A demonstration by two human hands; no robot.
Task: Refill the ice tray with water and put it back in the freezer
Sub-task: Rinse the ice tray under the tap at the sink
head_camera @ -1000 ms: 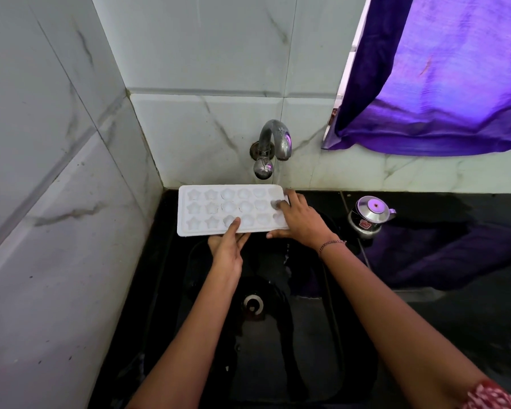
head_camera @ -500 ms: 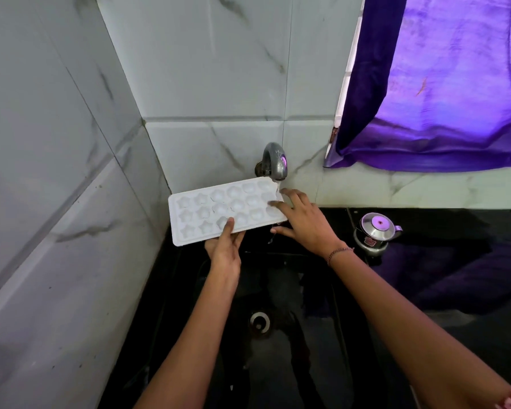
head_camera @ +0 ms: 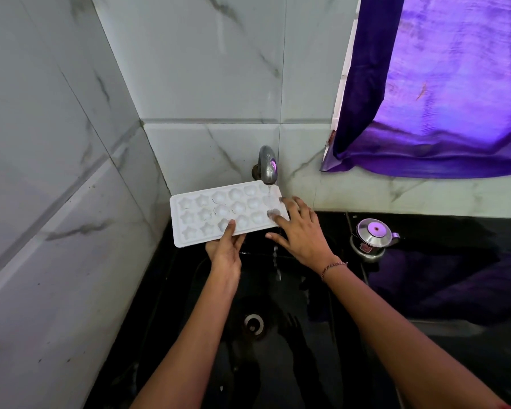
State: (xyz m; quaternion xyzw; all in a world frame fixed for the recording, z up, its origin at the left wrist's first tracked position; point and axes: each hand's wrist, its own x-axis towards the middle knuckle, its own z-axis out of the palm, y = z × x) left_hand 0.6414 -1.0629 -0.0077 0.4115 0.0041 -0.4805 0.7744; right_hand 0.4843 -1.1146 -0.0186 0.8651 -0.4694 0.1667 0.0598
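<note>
I have the tray [head_camera: 224,215] held over the black sink [head_camera: 295,335], right end under the tap [head_camera: 267,166], tilted so the left end sits lower and nearer me. My left hand [head_camera: 224,252] grips the near long edge, thumb on top beside one of the moulds and the other fingers tucked under, so that hand is closed on the tray. My right hand [head_camera: 303,231] lies spread on the right end, fingers open and flat, steadying more than gripping; one fingertip covers the near corner mould.

A thin stream of water runs from the tap onto the right-hand moulds, and a trickle falls off the tray's near edge into the sink. I judge the filling has only just started: the moulds by the tap may hold some water, the star moulds at the left look dry, though white on white makes that hard to tell. Left to do: fill every mould, level the tray, shut the tap, carry it to the freezer.

The freezer is nowhere in view. The tap handle is hidden, so I cannot tell how far it is turned. My left fingers under the tray are out of sight. A small steel kettle [head_camera: 372,239] stands on the tabletop [head_camera: 455,364] to the right, well apart from the tray
</note>
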